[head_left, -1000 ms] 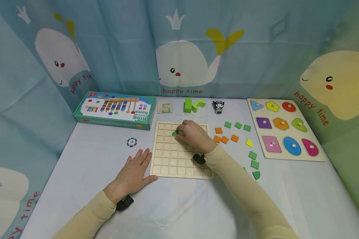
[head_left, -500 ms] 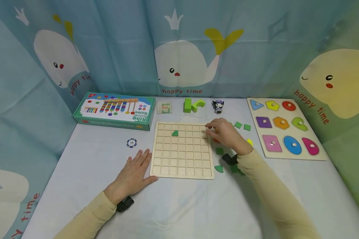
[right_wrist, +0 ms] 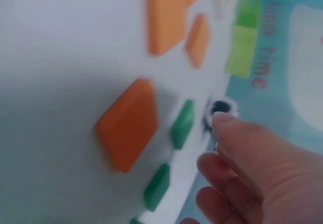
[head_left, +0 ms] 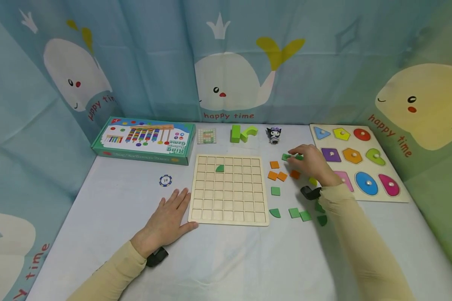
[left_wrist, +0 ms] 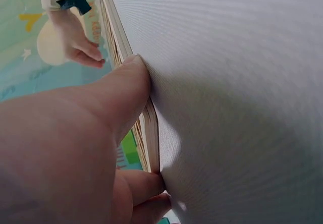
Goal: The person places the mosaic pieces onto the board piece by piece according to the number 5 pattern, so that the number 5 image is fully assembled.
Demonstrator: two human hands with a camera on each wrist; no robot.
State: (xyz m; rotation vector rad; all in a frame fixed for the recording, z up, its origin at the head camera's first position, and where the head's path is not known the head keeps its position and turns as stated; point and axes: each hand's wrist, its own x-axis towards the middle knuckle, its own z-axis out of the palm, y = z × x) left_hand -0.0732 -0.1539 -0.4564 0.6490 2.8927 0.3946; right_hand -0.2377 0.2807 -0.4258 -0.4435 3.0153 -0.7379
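Note:
A wooden grid board (head_left: 233,195) lies mid-table with one green quarter-circle tile (head_left: 220,168) in an upper cell. My left hand (head_left: 166,219) rests at the board's lower left corner, fingers straight; in the left wrist view its thumb (left_wrist: 132,75) touches the board's edge (left_wrist: 151,135). My right hand (head_left: 312,163) hovers right of the board, thumb and fingers apart, nothing between them. Its fingertips are right by a green square tile (head_left: 286,157). In the right wrist view, green tiles (right_wrist: 182,124) and an orange tile (right_wrist: 128,125) lie beside this hand.
Several orange tiles (head_left: 273,165) and green tiles (head_left: 294,213) lie right of the board. A shape-knob puzzle (head_left: 340,155) stands far right. At the back are a game box (head_left: 145,140), a pattern card (head_left: 207,136), green blocks (head_left: 235,133) and a figurine (head_left: 274,135). A chip (head_left: 165,180) lies left.
My right hand has let go of the green quarter-circle tile on the board and moved right to the green square tiles. My left hand has stayed in place.

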